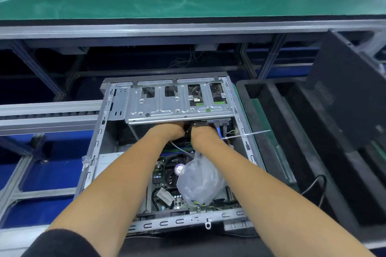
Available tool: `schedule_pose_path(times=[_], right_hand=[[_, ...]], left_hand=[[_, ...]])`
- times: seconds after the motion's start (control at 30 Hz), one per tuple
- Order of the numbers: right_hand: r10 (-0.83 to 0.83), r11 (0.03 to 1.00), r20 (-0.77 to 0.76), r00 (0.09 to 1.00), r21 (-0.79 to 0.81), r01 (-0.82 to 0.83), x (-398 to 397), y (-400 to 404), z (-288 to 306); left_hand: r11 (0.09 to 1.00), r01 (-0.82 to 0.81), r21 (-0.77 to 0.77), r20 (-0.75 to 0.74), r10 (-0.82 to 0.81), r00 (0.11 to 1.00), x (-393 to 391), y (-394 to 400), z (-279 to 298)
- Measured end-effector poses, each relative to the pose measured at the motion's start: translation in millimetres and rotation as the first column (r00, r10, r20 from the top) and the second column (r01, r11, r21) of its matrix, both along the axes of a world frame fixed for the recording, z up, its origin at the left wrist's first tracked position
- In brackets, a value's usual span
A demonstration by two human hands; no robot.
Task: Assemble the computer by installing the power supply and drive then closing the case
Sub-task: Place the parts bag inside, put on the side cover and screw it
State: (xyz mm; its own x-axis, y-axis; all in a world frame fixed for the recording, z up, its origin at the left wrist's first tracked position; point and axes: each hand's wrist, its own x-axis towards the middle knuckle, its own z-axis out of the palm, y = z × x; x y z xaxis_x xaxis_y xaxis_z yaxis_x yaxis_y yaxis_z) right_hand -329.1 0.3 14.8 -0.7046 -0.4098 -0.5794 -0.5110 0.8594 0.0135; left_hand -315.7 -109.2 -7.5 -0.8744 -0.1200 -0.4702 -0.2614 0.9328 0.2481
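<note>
Under the front lip of the silver drive cage (179, 100), deep in the open computer case (98, 144), both hands meet over a dark connector. In the head view, the only one, the left hand (171, 130) and the right hand (203, 134) sit touching each other, with their fingers tucked beneath the cage edge; how far either is closed, and just what each has hold of, I cannot tell, though they seem to work a black plug or cable end (198, 123) between them. Blue and grey cables (221, 127) hang just beside the right hand, and a white cable tie (246, 134) sticks out across the right wall of the case.

The case lies on its side, side panel off, with the motherboard (167, 185) and its fan exposed below the forearms. A crumpled clear plastic bag (200, 181) rests right on the board beside the fan. A dark panel (353, 89) leans upright at the right, possibly the case cover.

Risks, as I judge them: the plug is being seated by feel, so it may go in skewed or only half home. The forearms span the board and could lean on components. The bag, if left, would be shut inside and could foul the fan. Loose cables near the cage edge could be pinched when the case is closed, and the sheet-metal lip could scrape the knuckles
</note>
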Motion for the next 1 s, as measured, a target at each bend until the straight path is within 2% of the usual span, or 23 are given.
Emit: schedule_pose_path(times=[0.2, 0.37, 0.6, 0.7, 0.83, 0.93, 1.0], right_hand=[[0.046, 0.999, -0.03, 0.999, 0.029, -0.045, 2.7, 4.1, 2.8], [0.071, 0.997, -0.03, 0.997, 0.024, -0.07, 4.4, 6.2, 4.8], [0.077, 0.997, -0.022, 0.997, 0.025, -0.077, 1.1, 7.3, 6.1], [0.084, 0.996, -0.023, 0.996, 0.026, -0.083, 2.1, 8.1, 8.4], [0.071, 0.997, 0.011, 0.997, 0.018, -0.071, 1.5, 8.0, 12.1], [0.052, 0.998, 0.009, 0.999, -0.02, -0.052, 2.5, 9.7, 12.3], [0.026, 0.998, 0.009, 1.0, -0.054, -0.026, 3.2, 10.2, 11.5]], left_hand=[[0.997, 0.039, -0.072, -0.09, -0.045, 0.995, 1.5, 3.9, 1.0], [0.99, 0.095, -0.102, -0.105, -0.106, 0.989, 1.5, 2.2, -1.4], [0.929, 0.211, -0.303, -0.227, -0.286, 0.931, 4.7, 5.4, -3.9], [0.938, 0.202, -0.281, -0.209, -0.266, 0.941, 4.2, 3.3, -3.5], [0.925, 0.251, -0.286, -0.213, -0.317, 0.924, 4.3, 1.0, -2.5], [0.912, 0.232, -0.339, -0.208, -0.313, 0.927, 2.6, 1.0, -4.0], [0.931, 0.222, -0.289, -0.218, -0.289, 0.932, 2.2, 0.5, -4.1]])
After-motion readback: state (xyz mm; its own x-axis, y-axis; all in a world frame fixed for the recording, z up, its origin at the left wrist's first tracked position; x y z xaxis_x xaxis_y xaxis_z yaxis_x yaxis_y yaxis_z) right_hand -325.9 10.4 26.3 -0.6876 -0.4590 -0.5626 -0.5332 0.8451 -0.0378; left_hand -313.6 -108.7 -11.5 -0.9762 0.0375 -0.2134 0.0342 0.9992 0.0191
